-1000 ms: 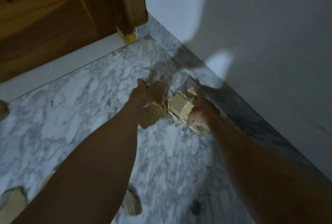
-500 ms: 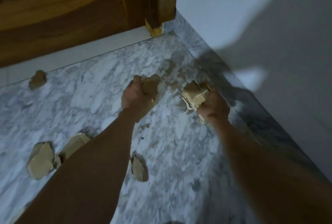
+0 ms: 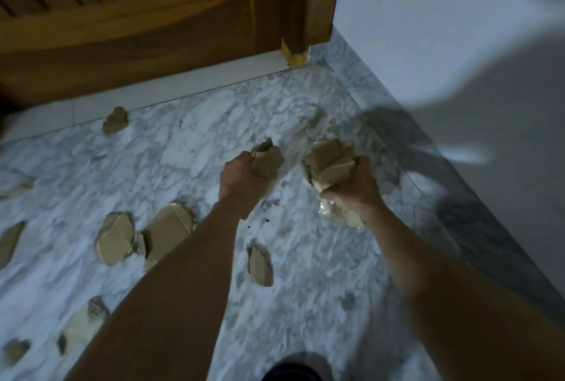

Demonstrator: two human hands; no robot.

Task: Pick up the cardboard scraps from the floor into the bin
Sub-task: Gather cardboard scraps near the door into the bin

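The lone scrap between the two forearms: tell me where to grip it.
Pinch that scrap across its narrow width, coming from above. It lies flat on the marble floor, long and slim, apart from the others. Both hands are full now.

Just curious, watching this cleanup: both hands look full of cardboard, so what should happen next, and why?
Probably carry both handfuls to the bin, which is out of view. The left hand grips a brown cardboard scrap, the right hand a thick bunch of scraps; more wouldn't fit.
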